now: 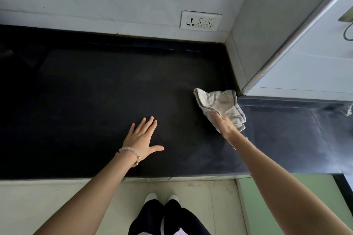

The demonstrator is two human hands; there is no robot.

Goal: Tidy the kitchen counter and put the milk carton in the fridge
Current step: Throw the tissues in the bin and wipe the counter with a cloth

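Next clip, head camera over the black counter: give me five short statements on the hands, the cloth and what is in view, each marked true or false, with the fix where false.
1. The right hand rests on the cloth. True.
2. The left hand holds a sponge. False: it lies flat and open on the counter, holding nothing.
3. A beaded bracelet is on the left wrist. True.
4. The milk carton stands by the wall socket. False: no milk carton is in view.
5. The cloth lies at the left end of the counter. False: it is at the right, near the corner of the white wall.
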